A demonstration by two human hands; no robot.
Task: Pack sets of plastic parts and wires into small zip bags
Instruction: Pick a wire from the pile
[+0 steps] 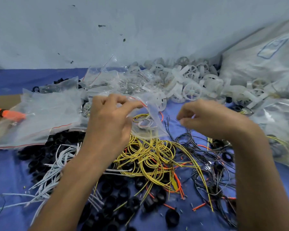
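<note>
Pinched bag (150, 114) by its red-striped mouth in left hand (110, 120) grip, dead centre, coiled wire inside. Held right hand (212, 119) at 3 o'clock, apart from bag, fingers curled toward thumb; could not tell that grip's contents. Saw bare desk (172, 109) between hands and at 8 o'clock. Crowded elsewhere: yellow wires (150, 155) at 6, black wires (207, 155) at 4, wheels (192, 90) at 1, bag pile (40, 114) at 9.

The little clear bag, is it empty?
Not empty: coiled yellow and white wires show through the small clear plastic zip bag that the left hand holds.
</note>
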